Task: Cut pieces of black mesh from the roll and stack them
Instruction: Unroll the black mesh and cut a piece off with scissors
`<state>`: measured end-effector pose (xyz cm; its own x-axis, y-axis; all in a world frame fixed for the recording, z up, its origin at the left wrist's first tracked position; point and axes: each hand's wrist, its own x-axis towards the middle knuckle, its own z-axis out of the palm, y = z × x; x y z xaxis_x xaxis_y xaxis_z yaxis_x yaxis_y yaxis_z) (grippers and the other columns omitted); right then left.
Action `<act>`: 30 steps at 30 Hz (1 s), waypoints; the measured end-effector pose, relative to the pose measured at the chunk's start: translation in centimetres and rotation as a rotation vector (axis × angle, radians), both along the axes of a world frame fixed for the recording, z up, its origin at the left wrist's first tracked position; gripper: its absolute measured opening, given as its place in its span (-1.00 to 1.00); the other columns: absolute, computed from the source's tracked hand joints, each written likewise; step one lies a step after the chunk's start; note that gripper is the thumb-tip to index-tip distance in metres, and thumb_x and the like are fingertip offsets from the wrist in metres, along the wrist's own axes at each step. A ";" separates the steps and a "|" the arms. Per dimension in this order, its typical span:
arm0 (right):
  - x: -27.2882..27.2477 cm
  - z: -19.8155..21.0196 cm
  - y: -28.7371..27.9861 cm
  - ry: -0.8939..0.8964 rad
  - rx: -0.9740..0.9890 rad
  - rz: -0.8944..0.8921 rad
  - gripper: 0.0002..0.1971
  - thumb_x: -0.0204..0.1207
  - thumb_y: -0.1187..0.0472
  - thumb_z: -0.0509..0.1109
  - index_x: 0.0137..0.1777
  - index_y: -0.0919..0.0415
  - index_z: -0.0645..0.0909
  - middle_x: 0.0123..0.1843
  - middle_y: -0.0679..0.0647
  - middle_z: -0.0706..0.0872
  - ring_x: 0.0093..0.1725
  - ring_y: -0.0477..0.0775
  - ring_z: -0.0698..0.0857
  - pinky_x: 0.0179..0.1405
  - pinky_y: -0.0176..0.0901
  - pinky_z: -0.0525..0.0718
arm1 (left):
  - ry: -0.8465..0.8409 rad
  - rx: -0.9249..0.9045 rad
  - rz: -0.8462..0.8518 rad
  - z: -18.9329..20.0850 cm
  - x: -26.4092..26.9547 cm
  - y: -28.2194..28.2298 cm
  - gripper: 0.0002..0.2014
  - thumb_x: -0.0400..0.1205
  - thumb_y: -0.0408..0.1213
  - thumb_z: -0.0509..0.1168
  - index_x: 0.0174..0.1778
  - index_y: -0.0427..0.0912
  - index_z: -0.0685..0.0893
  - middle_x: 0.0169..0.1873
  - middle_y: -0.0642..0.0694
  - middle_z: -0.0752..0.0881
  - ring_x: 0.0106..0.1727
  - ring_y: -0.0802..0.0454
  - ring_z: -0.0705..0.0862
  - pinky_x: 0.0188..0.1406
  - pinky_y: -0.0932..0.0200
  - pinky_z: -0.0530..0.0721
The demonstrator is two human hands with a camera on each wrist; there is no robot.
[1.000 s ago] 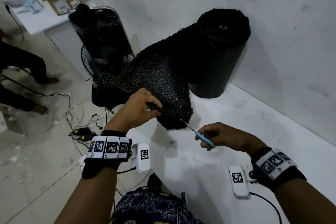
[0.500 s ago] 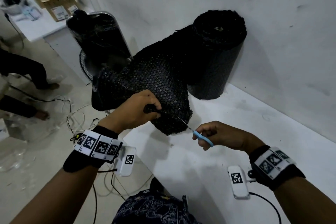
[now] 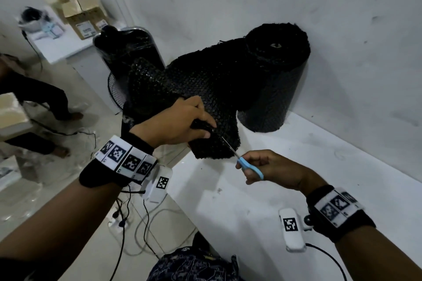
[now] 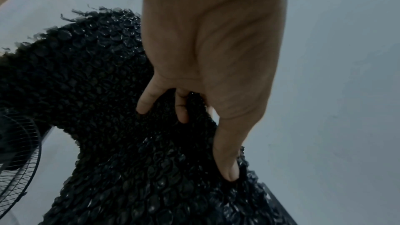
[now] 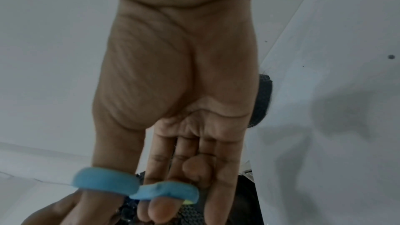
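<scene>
A thick roll of black mesh stands upright on the white table against the wall. Its loose sheet is pulled out to the left, over the table's edge. My left hand grips the sheet's lower part, thumb on top; the left wrist view shows the fingers curled into the bubbly black mesh. My right hand holds blue-handled scissors, thumb and finger through the blue loops. The blades reach into the sheet's bottom edge just right of my left thumb.
The white table runs along a white wall. A standing fan wrapped in dark plastic is behind the sheet on the left. Cables lie on the floor below. Another person's legs and a table with cardboard boxes are far left.
Both hands have stayed on the sheet's lower edge. My left forearm has swung lower and further left, while the scissors stay in the cut at about the same place.
</scene>
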<state>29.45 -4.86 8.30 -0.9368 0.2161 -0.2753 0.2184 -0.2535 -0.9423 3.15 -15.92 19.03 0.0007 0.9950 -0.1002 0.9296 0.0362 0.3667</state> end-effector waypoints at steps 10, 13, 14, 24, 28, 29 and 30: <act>-1.5 1.3 -0.7 0.112 -0.045 -0.054 -0.52 0.38 0.15 0.54 0.24 0.39 0.61 -0.17 -0.17 0.77 -0.14 -0.13 0.70 0.10 -0.06 0.75 | 0.050 0.070 -0.055 2.9 0.4 1.6 -0.79 0.45 -0.01 0.60 -0.04 0.27 0.78 -0.10 0.20 0.36 0.02 0.07 0.45 0.33 0.07 0.33; -1.6 1.5 -0.7 0.128 -0.014 -0.094 -0.61 0.35 0.17 0.58 0.15 0.30 0.67 -0.13 -0.11 0.79 -0.11 -0.12 0.71 0.13 -0.02 0.74 | 0.053 0.078 -0.054 3.1 0.4 1.7 -0.78 0.44 0.04 0.60 -0.05 0.31 0.75 -0.10 0.23 0.36 0.01 0.05 0.46 0.32 -0.03 0.40; -1.5 1.5 -0.8 0.133 -0.007 -0.094 -0.62 0.35 0.17 0.58 0.14 0.29 0.68 -0.14 -0.10 0.79 -0.11 -0.12 0.71 0.14 0.00 0.74 | 0.048 0.086 -0.053 3.2 0.4 1.7 -0.78 0.43 0.04 0.60 -0.05 0.31 0.76 -0.11 0.24 0.36 0.01 0.03 0.46 0.31 -0.05 0.42; -0.8 1.9 -0.8 0.117 0.032 -0.095 -0.73 0.42 0.30 0.52 0.12 0.27 0.70 -0.22 -0.09 0.74 -0.17 -0.13 0.69 0.27 0.16 0.68 | 0.031 0.114 -0.107 2.9 1.7 2.0 -0.79 0.45 0.00 0.60 -0.04 0.24 0.79 -0.11 0.23 0.37 -0.06 0.09 0.45 0.19 0.07 0.35; -0.7 2.1 -0.8 0.137 -0.058 -0.078 -0.69 0.34 0.13 0.56 0.06 0.19 0.73 -0.21 -0.08 0.71 -0.17 -0.11 0.68 0.17 0.02 0.74 | 0.035 0.136 -0.116 2.5 1.8 2.1 -0.79 0.46 -0.03 0.60 -0.02 0.16 0.82 -0.12 0.23 0.38 -0.08 0.12 0.45 0.14 0.08 0.34; -0.8 2.1 -0.7 0.142 -0.071 -0.084 -0.72 0.33 0.12 0.57 0.03 0.16 0.74 -0.22 -0.06 0.70 -0.18 -0.10 0.67 0.15 0.01 0.74 | 0.035 0.132 -0.118 2.5 1.8 2.1 -0.80 0.46 -0.03 0.60 -0.01 0.17 0.82 -0.12 0.23 0.38 -0.09 0.14 0.44 0.15 0.09 0.33; -0.8 2.2 -0.6 0.147 -0.067 -0.092 -0.74 0.32 0.14 0.58 0.01 0.16 0.74 -0.23 -0.05 0.68 -0.19 -0.11 0.67 0.13 -0.01 0.74 | 0.034 0.126 -0.119 2.5 1.8 2.1 -0.80 0.47 -0.02 0.59 -0.01 0.19 0.81 -0.12 0.23 0.38 -0.08 0.13 0.45 0.17 0.06 0.35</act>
<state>28.65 -5.49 10.48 -0.9450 0.2889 -0.1535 0.0526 -0.3290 -0.9429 4.98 -13.81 21.49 0.1175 0.9928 0.0236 0.9367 -0.1187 0.3295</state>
